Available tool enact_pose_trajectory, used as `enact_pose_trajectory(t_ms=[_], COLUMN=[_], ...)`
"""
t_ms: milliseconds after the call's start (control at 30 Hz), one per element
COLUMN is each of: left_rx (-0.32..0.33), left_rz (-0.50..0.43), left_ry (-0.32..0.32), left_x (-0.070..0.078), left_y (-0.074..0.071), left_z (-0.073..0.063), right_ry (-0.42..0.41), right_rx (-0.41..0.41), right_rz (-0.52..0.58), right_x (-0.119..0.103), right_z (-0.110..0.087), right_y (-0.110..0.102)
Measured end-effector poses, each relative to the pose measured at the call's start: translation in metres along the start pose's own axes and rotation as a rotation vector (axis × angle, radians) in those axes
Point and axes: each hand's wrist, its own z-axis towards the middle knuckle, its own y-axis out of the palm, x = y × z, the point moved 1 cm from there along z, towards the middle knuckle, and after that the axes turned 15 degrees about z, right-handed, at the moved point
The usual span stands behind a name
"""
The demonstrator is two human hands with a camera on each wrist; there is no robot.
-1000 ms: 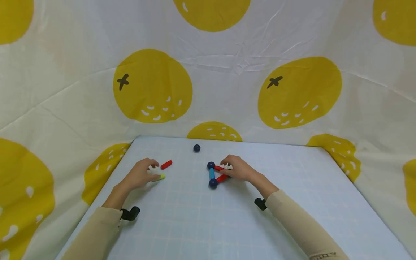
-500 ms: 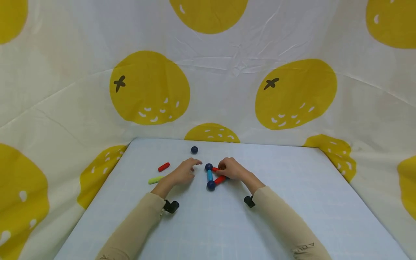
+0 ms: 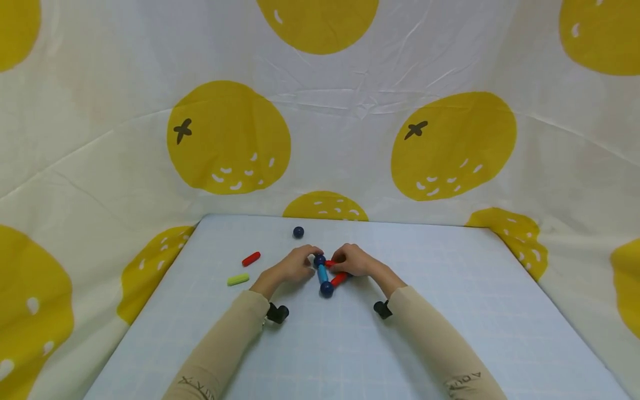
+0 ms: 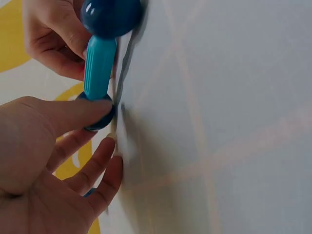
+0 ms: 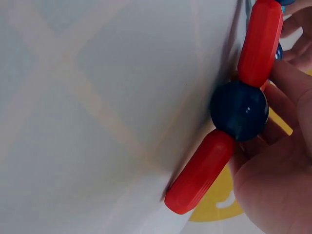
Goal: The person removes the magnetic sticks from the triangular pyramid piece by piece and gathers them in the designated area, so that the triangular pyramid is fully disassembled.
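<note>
A joined piece of dark blue balls and rods lies mid-table. My left hand (image 3: 296, 265) pinches the ball (image 4: 100, 114) at the far end of its turquoise rod (image 4: 99, 68), thumb on the near side and other fingers spread. Another dark blue ball (image 3: 326, 289) caps the rod's near end. From the right, my right hand (image 3: 354, 259) grips a red rod (image 3: 330, 263) that runs to the far ball. In the right wrist view, a nearer red rod (image 5: 261, 44) meets a third ball (image 5: 239, 110), from which another red rod (image 5: 200, 170) sticks out with a bare end.
On the left of the table lie a loose red rod (image 3: 251, 259) and a yellow-green rod (image 3: 238, 279). A single dark blue ball (image 3: 298, 232) sits near the back edge. A curtain (image 3: 340, 139) with yellow fruit prints stands behind the table.
My left hand has left the yellow-green rod, moved right and taken hold of the far ball. My right hand keeps its grip; the turquoise rod has turned slightly.
</note>
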Motion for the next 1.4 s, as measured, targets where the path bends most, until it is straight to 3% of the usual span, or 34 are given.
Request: enact_pose_trajectory(t_ms=[500,700,833,1000,1200,1400], left_rx=[-0.041,-0.029,-0.025,-0.006,-0.044,-0.052], left_rz=[-0.025,-0.026,-0.023,-0.034,-0.026,-0.024], left_ry=[0.023,0.03,-0.004,-0.003,-0.008,0.014], left_x=[-0.008,-0.005,-0.004,-0.004,-0.004,-0.001], left_y=[0.004,0.003,-0.001,-0.003,0.001,0.004], left_z=[0.002,0.0,-0.007,-0.014,-0.015,-0.012], right_ry=[-0.086,-0.085,-0.072,-0.082,-0.116,-0.176], right_rx=[-0.107,-0.082,-0.055,-0.044,-0.047,0.045], right_rz=[-0.005,-0.022,-0.038,-0.048,-0.045,-0.079], right_x=[0.003,0.003,-0.001,-0.001,0.001,-0.012], right_z=[-0.001,0.0,0.004,0.005,-0.006,-0.028], right_y=[0.0,0.001,-0.001,-0.003,-0.002,0.0])
